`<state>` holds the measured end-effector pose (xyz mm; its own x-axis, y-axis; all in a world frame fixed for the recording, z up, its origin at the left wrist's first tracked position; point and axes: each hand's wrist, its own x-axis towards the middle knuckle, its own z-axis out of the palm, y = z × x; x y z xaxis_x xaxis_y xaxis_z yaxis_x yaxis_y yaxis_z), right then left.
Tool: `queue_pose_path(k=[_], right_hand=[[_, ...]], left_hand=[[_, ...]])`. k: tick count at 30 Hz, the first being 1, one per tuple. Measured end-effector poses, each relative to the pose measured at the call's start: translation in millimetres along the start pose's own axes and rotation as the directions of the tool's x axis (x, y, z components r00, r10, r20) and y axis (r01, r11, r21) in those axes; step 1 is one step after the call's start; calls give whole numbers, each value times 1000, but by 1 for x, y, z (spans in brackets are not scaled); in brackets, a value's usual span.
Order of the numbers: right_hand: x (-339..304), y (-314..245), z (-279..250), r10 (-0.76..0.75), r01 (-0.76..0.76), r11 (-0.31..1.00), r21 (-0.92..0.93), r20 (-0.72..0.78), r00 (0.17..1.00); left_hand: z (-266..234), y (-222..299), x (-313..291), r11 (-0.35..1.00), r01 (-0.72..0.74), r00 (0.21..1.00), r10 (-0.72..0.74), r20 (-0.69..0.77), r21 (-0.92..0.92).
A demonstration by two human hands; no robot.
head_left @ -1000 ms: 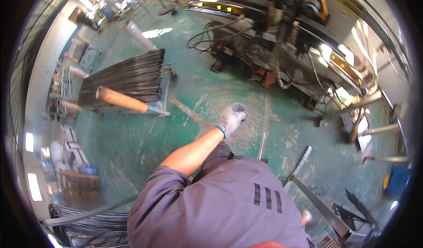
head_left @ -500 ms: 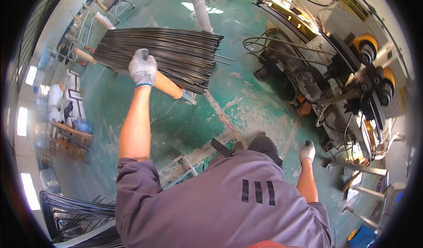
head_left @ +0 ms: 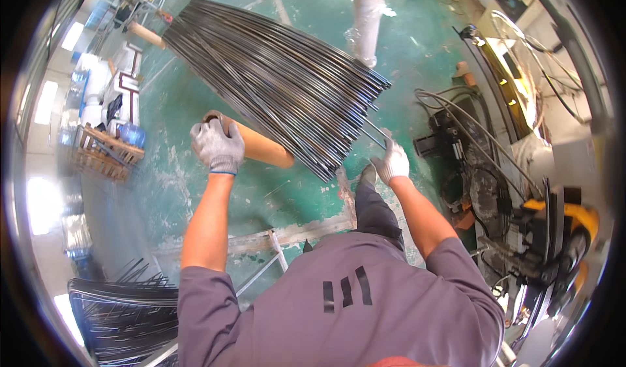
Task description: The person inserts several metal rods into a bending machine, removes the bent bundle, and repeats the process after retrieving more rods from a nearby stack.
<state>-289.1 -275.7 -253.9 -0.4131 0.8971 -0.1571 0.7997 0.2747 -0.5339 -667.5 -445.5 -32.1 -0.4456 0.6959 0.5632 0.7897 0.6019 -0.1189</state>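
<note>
A long bundle of thin dark metal rods (head_left: pixel 280 73) lies slantwise ahead of me, fanning out toward its near right end. Beside its near left edge is a tan cardboard tube (head_left: pixel 264 146). My left hand (head_left: pixel 218 146), in a pale work glove, is curled at the tube's left end; the tube's open rim shows past the fingers. My right hand (head_left: pixel 394 161), gloved too, is closed at the tips of two rods (head_left: pixel 373 135) that stick out beyond the others. Its fingers partly hide those tips.
A plastic-wrapped roll (head_left: pixel 368 28) stands behind the bundle. Machinery with hoses (head_left: pixel 469 152) lines the right side. A wooden pallet (head_left: pixel 107 153) is at the left, and more dark rods (head_left: pixel 127 315) lie at the lower left. A metal frame bar (head_left: pixel 279 249) stands close before me.
My right hand has come from my side up to the protruding rod ends. My left hand stays by the tube's end. The view has shifted, with the bundle appearing larger and more slanted.
</note>
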Motion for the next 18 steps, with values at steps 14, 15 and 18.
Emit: queue_pose_path(k=[14,15,18], right_hand=[[224,-128,99,119,-11,934,-357,284,951],[228,-123,98,94,13,951,-309,329,940],[242,-113,89,36,100,949,-298,419,907]], left_hand=[[38,6,23,997,67,996,-64,-61,48],[40,4,21,996,79,995,-75,-70,51],[42,2,18,991,127,991,-126,-35,43]])
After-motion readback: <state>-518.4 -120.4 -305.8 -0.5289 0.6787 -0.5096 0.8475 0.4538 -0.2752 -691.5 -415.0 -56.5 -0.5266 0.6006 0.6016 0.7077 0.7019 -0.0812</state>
